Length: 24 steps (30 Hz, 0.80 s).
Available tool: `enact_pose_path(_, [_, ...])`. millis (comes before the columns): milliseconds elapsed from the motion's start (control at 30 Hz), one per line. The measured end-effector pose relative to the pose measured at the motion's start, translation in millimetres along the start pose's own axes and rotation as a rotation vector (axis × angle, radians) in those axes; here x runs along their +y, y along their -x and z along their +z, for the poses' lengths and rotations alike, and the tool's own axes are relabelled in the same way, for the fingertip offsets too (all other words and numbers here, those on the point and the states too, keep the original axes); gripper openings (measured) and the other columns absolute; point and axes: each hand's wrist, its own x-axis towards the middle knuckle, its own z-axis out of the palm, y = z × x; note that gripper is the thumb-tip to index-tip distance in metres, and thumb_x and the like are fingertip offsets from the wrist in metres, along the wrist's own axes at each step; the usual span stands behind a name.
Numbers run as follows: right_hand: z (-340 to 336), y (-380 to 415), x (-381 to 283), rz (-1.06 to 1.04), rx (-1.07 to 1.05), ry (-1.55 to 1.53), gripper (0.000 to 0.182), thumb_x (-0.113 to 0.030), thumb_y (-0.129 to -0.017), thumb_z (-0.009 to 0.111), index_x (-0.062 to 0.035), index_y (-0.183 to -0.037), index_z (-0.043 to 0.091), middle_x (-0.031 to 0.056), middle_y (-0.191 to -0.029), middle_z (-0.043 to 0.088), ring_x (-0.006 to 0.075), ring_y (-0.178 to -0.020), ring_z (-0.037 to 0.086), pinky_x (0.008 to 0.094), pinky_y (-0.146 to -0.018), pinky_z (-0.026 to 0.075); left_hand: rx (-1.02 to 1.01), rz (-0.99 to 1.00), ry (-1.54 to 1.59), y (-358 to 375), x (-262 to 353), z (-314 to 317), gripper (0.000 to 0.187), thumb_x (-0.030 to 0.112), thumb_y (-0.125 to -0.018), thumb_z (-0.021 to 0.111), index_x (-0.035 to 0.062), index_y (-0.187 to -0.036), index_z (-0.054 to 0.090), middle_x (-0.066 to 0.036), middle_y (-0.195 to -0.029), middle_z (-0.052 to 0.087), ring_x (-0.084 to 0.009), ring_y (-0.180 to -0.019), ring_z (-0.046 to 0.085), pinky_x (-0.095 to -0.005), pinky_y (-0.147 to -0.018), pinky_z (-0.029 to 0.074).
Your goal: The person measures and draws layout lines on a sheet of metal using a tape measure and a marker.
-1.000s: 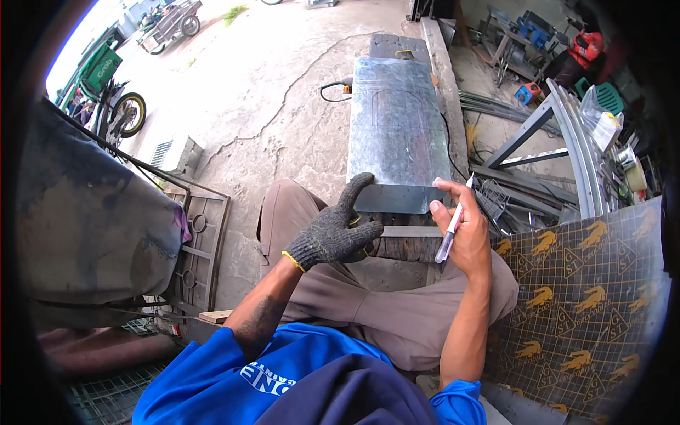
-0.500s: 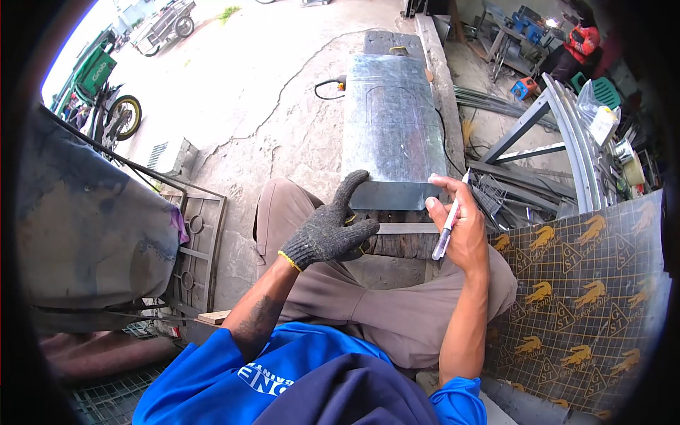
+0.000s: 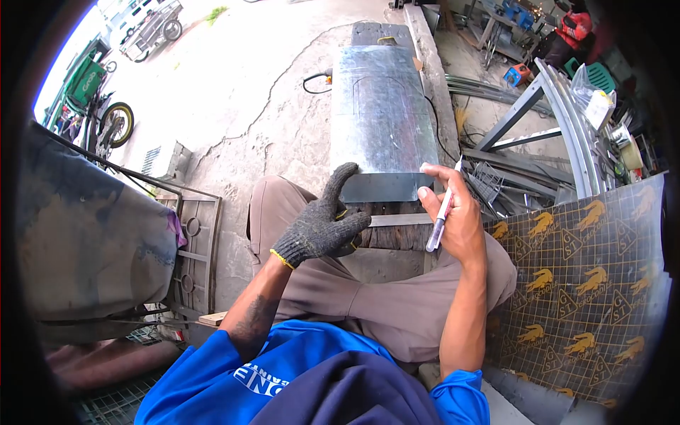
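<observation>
A shiny metal sheet (image 3: 386,117) with a bent-down near edge lies lengthwise on a dark wooden bench (image 3: 397,237), with a faint curved line marked on its far part. My left hand (image 3: 315,223), in a dark grey knitted glove, is at the sheet's near left corner. Its index finger stretches along that corner and the thumb points right, apart from it. Bare, my right hand (image 3: 460,216) grips a white pen (image 3: 440,219) slanted between its fingers. The right index fingertip and thumb touch the sheet's near right corner.
Right of the bench are metal bars, a grey steel frame (image 3: 520,117) and a patterned crocodile-print board (image 3: 574,297). A corded tool (image 3: 327,75) lies beside the sheet. At left stand a covered object (image 3: 99,219) and a metal grille (image 3: 195,248). A person in red (image 3: 574,28) works behind.
The whole view has shifted slightly, so sheet and hands appear a little higher and further left. Both hands keep their places at the sheet's corners. The bright light by the other person has dimmed.
</observation>
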Motion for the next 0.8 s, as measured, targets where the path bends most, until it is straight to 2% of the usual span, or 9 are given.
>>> enact_pose_path(233, [2.0,-0.1,3.8,-0.005,-0.003,-0.015,0.035,-0.022,-0.099,0.071,-0.0061,-0.130,0.063,0.0082,-0.111,0.072,0.0108,-0.078,0.061,0.0308,-0.078,0.052,-0.006,0.007,0.003,-0.8,-5.6,-0.3,0.087,0.026,-0.094,0.073,0.0189,-0.162,0.019,-0.012,-0.081,0.065,-0.0178,-0.075,0.065,-0.0365,-0.071,0.053])
enact_pose_path(333, [1.5,-0.6,5.1,-0.013,-0.005,-0.008,0.036,-0.021,-0.099,0.071,-0.0055,-0.130,0.063,0.0071,-0.112,0.072,0.0092,-0.076,0.059,0.0295,-0.075,0.052,-0.011,-0.005,0.025,0.2,-4.8,-0.8,0.087,0.036,-0.094,0.072,0.0203,-0.163,0.022,-0.016,-0.082,0.070,-0.0242,-0.082,0.073,-0.0393,-0.075,0.055])
enact_pose_path(400, [1.7,-0.8,4.2,-0.005,-0.017,-0.002,0.036,-0.020,-0.099,0.071,-0.0052,-0.130,0.063,0.0068,-0.113,0.072,0.0085,-0.074,0.058,0.0288,-0.074,0.051,-0.030,0.011,0.088,0.6,-3.2,0.1,0.085,0.024,-0.096,0.072,0.0173,-0.162,0.019,-0.012,-0.079,0.065,-0.0165,-0.073,0.066,-0.0349,-0.069,0.053])
enact_pose_path(433, [1.5,-0.9,2.9,-0.008,-0.015,0.005,0.036,-0.020,-0.099,0.072,-0.0050,-0.130,0.063,0.0068,-0.114,0.072,0.0085,-0.074,0.058,0.0285,-0.073,0.051,-0.028,0.011,0.089,0.5,-4.4,-0.1,0.085,0.024,-0.096,0.072,0.0173,-0.162,0.019,-0.012,-0.079,0.065,-0.0165,-0.073,0.066,-0.0349,-0.069,0.053])
enact_pose_path(500, [1.8,-1.1,2.5,-0.011,-0.013,0.012,0.036,-0.020,-0.098,0.072,-0.0048,-0.130,0.063,0.0067,-0.115,0.072,0.0084,-0.073,0.058,0.0281,-0.072,0.051,-0.014,0.024,0.031,-0.5,-8.2,-0.6,0.087,0.038,-0.094,0.073,0.0199,-0.163,0.023,-0.016,-0.079,0.070,-0.0234,-0.081,0.072,-0.0393,-0.074,0.054])
enact_pose_path(633, [2.3,-1.4,3.5,-0.013,-0.008,-0.004,0.037,-0.021,-0.098,0.072,-0.0046,-0.131,0.063,0.0075,-0.117,0.072,0.0103,-0.073,0.060,0.0296,-0.073,0.052,-0.018,0.021,0.031,-2.1,-11.1,-0.2,0.087,0.038,-0.094,0.073,0.0201,-0.163,0.022,-0.016,-0.079,0.069,-0.0235,-0.081,0.072,-0.0391,-0.074,0.054])
enact_pose_path(700, [2.2,-1.3,3.1,-0.011,-0.008,-0.005,0.037,-0.021,-0.098,0.072,-0.0045,-0.131,0.063,0.0079,-0.118,0.072,0.0108,-0.073,0.060,0.0299,-0.073,0.053,-0.019,0.034,-0.002,-1.9,-7.6,-0.2,0.086,0.023,-0.096,0.073,0.0179,-0.162,0.018,-0.012,-0.081,0.064,-0.0160,-0.074,0.064,-0.0349,-0.068,0.052])
enact_pose_path(733, [1.9,-1.3,2.6,-0.005,-0.010,0.000,0.038,-0.022,-0.098,0.072,-0.0047,-0.131,0.063,0.0083,-0.119,0.072,0.0111,-0.074,0.061,0.0300,-0.074,0.053,-0.019,0.034,-0.002,-2.0,-8.6,0.0,0.086,0.023,-0.096,0.073,0.0179,-0.162,0.018,-0.012,-0.081,0.064,-0.0160,-0.074,0.064,-0.0349,-0.068,0.052])
enact_pose_path(800, [1.5,-1.1,1.2,0.002,-0.010,0.003,0.038,-0.022,-0.099,0.072,-0.0050,-0.131,0.063,0.0087,-0.121,0.072,0.0113,-0.075,0.062,0.0301,-0.075,0.053,0.000,0.041,0.015,-2.2,-11.5,0.9,0.087,0.037,-0.094,0.073,0.0202,-0.163,0.022,-0.016,-0.079,0.069,-0.0226,-0.078,0.072,-0.0391,-0.073,0.054])
